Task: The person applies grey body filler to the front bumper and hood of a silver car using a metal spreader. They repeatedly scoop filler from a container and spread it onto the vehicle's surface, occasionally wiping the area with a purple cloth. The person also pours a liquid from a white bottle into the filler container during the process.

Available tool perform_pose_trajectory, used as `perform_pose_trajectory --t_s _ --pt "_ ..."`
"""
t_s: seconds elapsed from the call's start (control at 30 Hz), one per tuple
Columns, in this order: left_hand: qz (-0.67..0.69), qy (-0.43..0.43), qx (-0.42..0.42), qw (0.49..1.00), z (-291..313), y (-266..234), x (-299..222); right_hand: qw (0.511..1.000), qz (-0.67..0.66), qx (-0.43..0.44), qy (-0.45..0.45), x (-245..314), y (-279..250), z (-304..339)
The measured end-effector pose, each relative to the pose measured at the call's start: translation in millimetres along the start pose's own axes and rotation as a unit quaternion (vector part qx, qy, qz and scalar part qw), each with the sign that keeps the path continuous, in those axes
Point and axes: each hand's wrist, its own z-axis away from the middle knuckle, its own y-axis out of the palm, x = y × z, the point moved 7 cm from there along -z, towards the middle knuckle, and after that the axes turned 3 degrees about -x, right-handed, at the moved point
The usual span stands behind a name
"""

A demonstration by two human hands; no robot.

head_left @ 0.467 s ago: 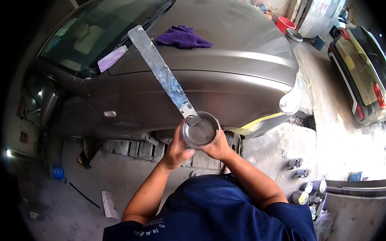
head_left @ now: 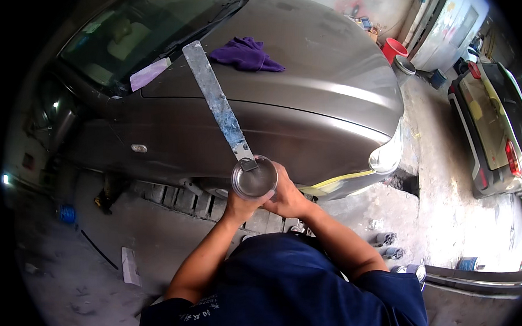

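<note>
A round clear cup [head_left: 235,184] of grey-brown liquid, apparently paint, is in front of me. My left hand [head_left: 246,208] grips its lower near side, the thumb pointing right. My right hand [head_left: 287,194] is closed against the cup's right side, its fingertips partly hidden. A long, flat, paint-stained mixing stick [head_left: 214,97] stands tilted in the cup, its dark lower end at the liquid and its upper end leaning far left. Neither hand touches the stick. Beyond the cup is the side of a grey-brown car [head_left: 309,127].
A purple cloth [head_left: 248,53] lies on the hood, and a pale lilac strip [head_left: 150,75] rests by the windshield. Yellow tape [head_left: 345,179] edges the front bumper. Several cans [head_left: 394,253] stand on the floor at right. A second car [head_left: 493,123] and a red bucket [head_left: 394,49] are farther off.
The cup and stick have moved slightly left in view. My right hand has shifted from the cup's near right rim to its right side, closer to my left thumb. The view has turned slightly.
</note>
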Motion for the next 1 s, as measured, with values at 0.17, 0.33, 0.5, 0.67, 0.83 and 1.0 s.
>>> perform_pose_trajectory --t_s 0.17,0.33,0.5,0.67,0.83,1.0 --pt "-0.158 0.002 0.003 0.987 -1 -10 13 0.996 0.007 -0.023 0.085 -21 -70 -31" --pt "-0.181 0.003 -0.01 0.983 -5 -9 25 0.988 0.029 0.038 0.143 -7 -72 -110" --pt "-0.188 -0.011 -0.012 0.982 -6 -16 41 0.987 0.115 0.066 0.091 24 -50 -156" --pt "-0.18 -0.013 -0.008 0.984 -6 -27 44 0.975 0.191 0.067 0.088 35 -39 -169" --pt "-0.172 0.014 -0.027 0.985 -13 -34 34 0.988 0.119 -0.038 0.085 50 -53 -161" --pt "-0.241 0.058 -0.113 0.962 -9 -45 41 0.974 0.157 -0.151 0.065 54 -67 -141"
